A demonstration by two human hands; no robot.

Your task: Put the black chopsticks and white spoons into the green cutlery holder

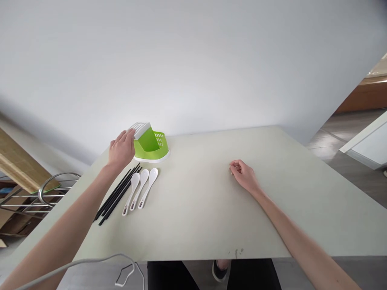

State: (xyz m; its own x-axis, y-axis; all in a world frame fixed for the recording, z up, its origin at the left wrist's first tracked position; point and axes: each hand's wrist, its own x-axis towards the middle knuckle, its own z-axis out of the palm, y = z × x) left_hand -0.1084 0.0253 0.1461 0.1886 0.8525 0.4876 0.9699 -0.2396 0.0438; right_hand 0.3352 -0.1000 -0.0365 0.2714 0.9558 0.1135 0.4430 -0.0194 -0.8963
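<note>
My left hand (122,149) is closed on the white slotted top of a green and white plastic cutlery holder (154,154), which stands at the back left of the table. Its open basket side faces right. In front of it lie several black chopsticks (118,193), partly behind my left forearm. Three white spoons lie side by side, bowls away from me: a left spoon (132,192), a middle spoon (140,188) and a right spoon (148,187). Right of centre, my right hand (244,174) rests on the tabletop with fingers curled in and nothing visible in them.
The pale table (193,201) meets a white wall (211,72) at the back. A grey cable (90,260) crosses the near left edge. Left of the table stand a metal wire rack (36,201) and a wooden board (24,157).
</note>
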